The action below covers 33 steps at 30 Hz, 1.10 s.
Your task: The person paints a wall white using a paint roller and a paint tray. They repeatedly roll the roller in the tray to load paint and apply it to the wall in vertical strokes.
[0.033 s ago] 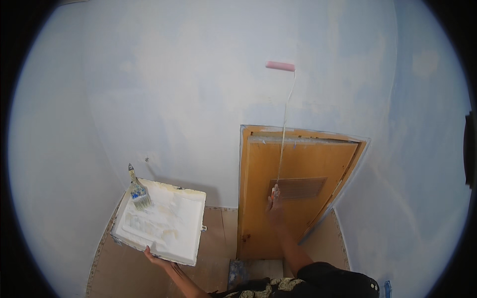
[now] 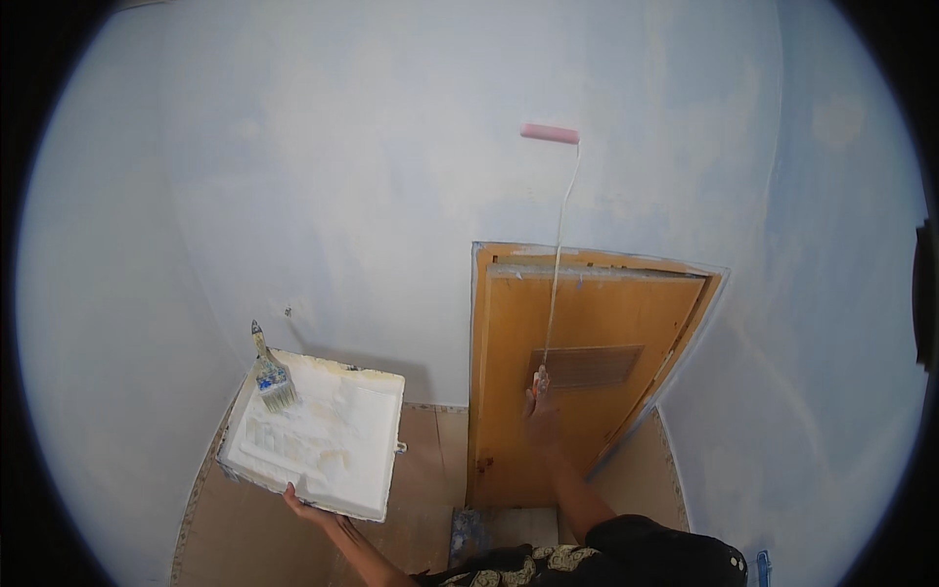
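My left hand [image 2: 309, 505] grips the near edge of a white paint tray [image 2: 342, 430], thumb over the rim and the other fingers underneath. White paint coats the inside of the tray. A paintbrush [image 2: 271, 372] with a stained handle lies across its far left corner, bristles pointing inward. My right hand [image 2: 538, 409] is closed round the handle of a long-framed paint roller [image 2: 556, 259]. Its pink sleeve [image 2: 550, 133] lies against the patchy pale-blue and white wall [image 2: 430, 127], above the door.
Below the roller stands a wooden door [image 2: 597, 323] with a louvred vent [image 2: 592, 367], in an orange-brown frame. Side walls [image 2: 831, 245] close in at left and right. Beige tiles [image 2: 425, 460] cover the lower wall. A paint-spattered item [image 2: 469, 536] sits below the door.
The roller sleeve has shifted very slightly down and left on the wall. My left hand, the tray and the brush stay nearly in place.
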Tool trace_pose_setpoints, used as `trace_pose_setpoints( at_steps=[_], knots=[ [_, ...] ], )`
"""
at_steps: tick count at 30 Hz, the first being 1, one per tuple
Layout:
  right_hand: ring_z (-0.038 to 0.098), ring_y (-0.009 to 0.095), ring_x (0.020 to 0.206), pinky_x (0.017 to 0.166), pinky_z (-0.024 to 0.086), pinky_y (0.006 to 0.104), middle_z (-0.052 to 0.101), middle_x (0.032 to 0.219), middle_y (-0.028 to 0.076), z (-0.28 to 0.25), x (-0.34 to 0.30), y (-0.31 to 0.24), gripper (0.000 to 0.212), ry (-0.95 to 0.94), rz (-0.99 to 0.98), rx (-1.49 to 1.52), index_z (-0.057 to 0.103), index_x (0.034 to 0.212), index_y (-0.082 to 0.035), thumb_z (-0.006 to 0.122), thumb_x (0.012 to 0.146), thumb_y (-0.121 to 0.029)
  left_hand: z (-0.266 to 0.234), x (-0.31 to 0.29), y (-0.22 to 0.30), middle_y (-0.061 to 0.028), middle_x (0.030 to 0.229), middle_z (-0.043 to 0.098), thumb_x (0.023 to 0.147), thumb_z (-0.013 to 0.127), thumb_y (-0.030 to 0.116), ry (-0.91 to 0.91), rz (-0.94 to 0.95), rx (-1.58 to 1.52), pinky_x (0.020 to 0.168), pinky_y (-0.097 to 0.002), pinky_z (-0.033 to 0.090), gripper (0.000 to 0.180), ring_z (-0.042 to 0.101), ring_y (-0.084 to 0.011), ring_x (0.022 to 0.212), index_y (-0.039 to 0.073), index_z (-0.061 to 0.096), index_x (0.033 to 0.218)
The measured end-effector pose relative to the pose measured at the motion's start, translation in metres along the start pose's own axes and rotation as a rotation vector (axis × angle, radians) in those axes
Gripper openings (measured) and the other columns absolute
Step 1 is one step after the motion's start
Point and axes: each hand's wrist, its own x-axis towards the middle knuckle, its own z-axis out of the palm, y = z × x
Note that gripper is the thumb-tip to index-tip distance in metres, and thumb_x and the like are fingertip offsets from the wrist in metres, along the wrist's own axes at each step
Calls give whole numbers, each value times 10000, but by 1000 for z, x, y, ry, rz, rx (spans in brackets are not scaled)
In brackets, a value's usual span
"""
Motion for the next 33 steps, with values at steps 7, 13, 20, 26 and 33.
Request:
trace_pose_setpoints(
  at_steps=[7,13,20,26,33],
  knots=[
    [542,398,1022,796,470,409,487,1193,265,12,-79,36,487,-247,239,229,287,1402,-44,441,944,-101,13,-4,-28,-149,1306,405,773,504,429,-13,-21,51,934,-435,385,717,427,-321,1169,31,334,1344],
    [563,400,968,750,489,414,501,1163,264,11,-123,50,505,-193,191,171,301,1402,-71,468,926,-97,6,0,-40,-151,1297,406,766,514,428,-13,-26,78,939,-432,376,724,422,-322,1166,23,338,1340],
    [559,399,1024,773,495,407,490,1220,262,-12,-148,34,477,-244,192,112,311,1387,-29,455,939,-107,14,-10,-32,-167,1320,383,768,490,436,-16,-41,127,963,-453,366,739,396,-341,1202,19,315,1353],
    [542,399,1047,813,480,391,477,1237,273,-14,-136,27,454,-220,193,123,327,1363,19,440,952,-136,3,-2,-32,-173,1327,369,775,478,444,-77,-78,97,964,-463,369,736,387,-346,1212,18,311,1352],
    [490,379,1157,897,453,373,433,1309,258,-13,-7,-6,496,-106,172,319,279,1388,13,460,937,-87,11,-13,-21,-159,1291,413,758,499,428,-42,-59,108,926,-437,406,731,440,-333,1154,15,331,1338]
  ],
)
